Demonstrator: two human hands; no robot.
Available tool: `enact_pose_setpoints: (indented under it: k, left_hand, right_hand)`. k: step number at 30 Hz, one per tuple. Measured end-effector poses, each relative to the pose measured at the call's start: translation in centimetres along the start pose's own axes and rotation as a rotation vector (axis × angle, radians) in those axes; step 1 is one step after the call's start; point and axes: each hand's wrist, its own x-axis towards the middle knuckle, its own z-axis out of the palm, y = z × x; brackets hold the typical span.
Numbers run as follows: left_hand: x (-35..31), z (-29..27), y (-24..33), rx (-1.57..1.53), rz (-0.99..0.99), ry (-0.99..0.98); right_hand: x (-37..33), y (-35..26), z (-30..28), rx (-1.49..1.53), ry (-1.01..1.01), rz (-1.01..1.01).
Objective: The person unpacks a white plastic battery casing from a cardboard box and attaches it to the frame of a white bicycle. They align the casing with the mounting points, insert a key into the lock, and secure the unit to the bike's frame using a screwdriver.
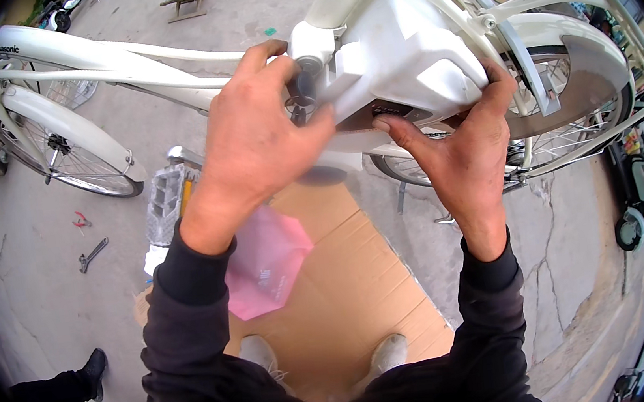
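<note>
A white moulded plastic housing (407, 40) sits against the cream bicycle frame (139, 59), with a dark panel (387, 110) on its lower side. My right hand (468, 141) grips the housing's lower right end, thumb by the panel and fingers over the far edge. My left hand (258, 129) is at the frame joint left of the housing, fingers bent and thumb spread apart and slightly blurred. Between its thumb and forefinger shows a small dark part with a ring-like piece (300, 106); whether the hand touches it I cannot tell. The left fingertips are partly hidden.
Under my feet lies flat cardboard (346, 270), with a pink plastic bag (269, 262) on it. A wrapped pedal (170, 202) juts out beside my left forearm. An adjustable wrench (94, 255) and red-handled pliers (81, 220) lie on the concrete. Another person's shoe (94, 375) is at the lower left.
</note>
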Motion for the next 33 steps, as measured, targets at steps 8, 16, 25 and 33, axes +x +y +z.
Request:
enact_pose_setpoints:
  k: [8,16,25,33]
  left_hand:
    - [0.3,0.5,-0.1,-0.119,-0.042,0.049]
    - [0.1,0.5,-1.3,-0.096,0.05,-0.017]
    - [-3.8,1.8,-2.3,-0.018,-0.069,0.448]
    - [-9.1,14.8,1.6,-1.336,-0.405,0.41]
  right_hand:
    - [0.2,0.5,-0.3,0.167,-0.041,0.034]
    - [0.7,0.3,0.1,0.027,0.024,0.075]
    - [0.7,0.3,1.1,0.234,0.05,0.061]
    - [0.6,0.8,0.8,0.072,0.051,0.105]
